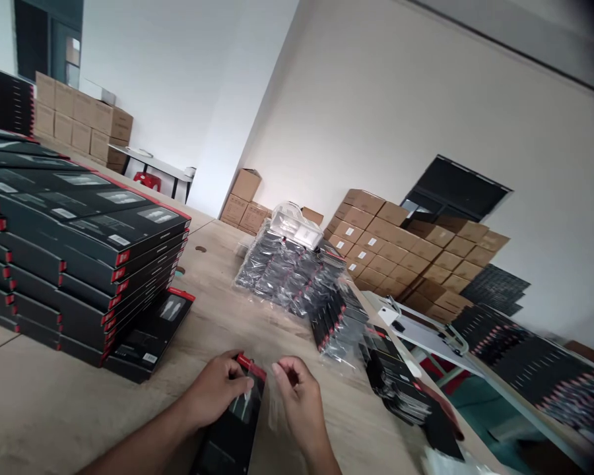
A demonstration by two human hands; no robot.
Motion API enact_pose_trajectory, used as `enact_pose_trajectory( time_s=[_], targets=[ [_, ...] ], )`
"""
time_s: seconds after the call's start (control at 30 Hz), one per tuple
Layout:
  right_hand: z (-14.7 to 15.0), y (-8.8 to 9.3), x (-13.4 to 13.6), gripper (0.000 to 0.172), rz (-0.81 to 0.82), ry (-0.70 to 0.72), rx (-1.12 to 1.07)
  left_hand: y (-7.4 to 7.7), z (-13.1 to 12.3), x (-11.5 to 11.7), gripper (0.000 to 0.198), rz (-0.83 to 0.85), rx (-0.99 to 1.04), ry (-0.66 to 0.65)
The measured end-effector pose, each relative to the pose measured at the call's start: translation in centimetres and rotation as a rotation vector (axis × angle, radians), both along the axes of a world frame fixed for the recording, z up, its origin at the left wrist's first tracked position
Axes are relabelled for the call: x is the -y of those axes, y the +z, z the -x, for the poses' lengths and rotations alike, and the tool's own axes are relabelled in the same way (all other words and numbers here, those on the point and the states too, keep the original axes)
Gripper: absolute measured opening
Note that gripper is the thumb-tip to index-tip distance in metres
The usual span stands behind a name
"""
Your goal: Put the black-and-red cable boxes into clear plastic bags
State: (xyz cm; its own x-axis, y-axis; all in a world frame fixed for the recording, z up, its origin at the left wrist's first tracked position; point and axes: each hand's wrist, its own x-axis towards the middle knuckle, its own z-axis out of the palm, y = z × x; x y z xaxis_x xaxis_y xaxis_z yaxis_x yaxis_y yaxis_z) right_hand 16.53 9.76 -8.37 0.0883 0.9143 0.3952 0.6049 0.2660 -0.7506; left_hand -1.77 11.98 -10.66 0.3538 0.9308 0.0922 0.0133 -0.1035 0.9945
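A flat black box [235, 422] with a red end and a printed picture lies on the wooden table in front of me. My left hand [218, 389] grips it near the red end, thumb on top. Just right of the box, my right hand [299, 396] is closed in a pinch, apart from the box. A faint, clear streak hangs below its fingertips, too blurred to tell what it is. To the left, another black box [151, 336] lies against the foot of a tall stack of black boxes [79, 231].
Plastic-wrapped black boxes [292, 274] with a white tray [297, 224] on top stand farther back on the table [212, 264]. Along the right edge sit black sleeves [400, 389]. Brown cartons [376, 244] are piled by the wall. More black boxes [525, 356] fill the far right.
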Motion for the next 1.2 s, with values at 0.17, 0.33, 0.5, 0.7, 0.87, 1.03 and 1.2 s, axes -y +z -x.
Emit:
enact_pose_trajectory(
  time_s=[0.17,0.33,0.5,0.7,0.87,1.03,1.2],
  targets=[
    [0.4,1.2,1.2,0.013,0.073,0.244,0.194,-0.7,0.3,-0.6,0.031,0.015,0.075,0.02],
    [0.7,0.7,1.2,0.008,0.049,0.188,0.219,-0.9,0.0,-0.6,0.032,0.033,0.106,0.066],
    [1.2,0.2,0.9,0.008,-0.016,0.165,0.319,-0.9,-0.1,-0.6,0.036,0.07,0.161,0.059],
    [0.1,-0.8,0.2,0.009,-0.014,0.002,0.196,-0.2,0.0,-0.2,0.033,0.085,0.146,0.011],
    [-2.3,-1.3,-0.6,0.016,-0.108,-0.18,0.149,0.1,0.6,-0.2,0.025,0.101,0.05,-0.049],
    [-2.9,-1.9,-0.9,0.017,-0.103,-0.19,0.21,0.4,1.4,-0.4,0.042,0.257,0.213,-0.128],
    [-2.0,-2.7,-0.9,0.019,-0.064,-0.15,0.17,0.6,1.5,-0.2,0.058,0.462,0.288,-0.304]
  ],
)
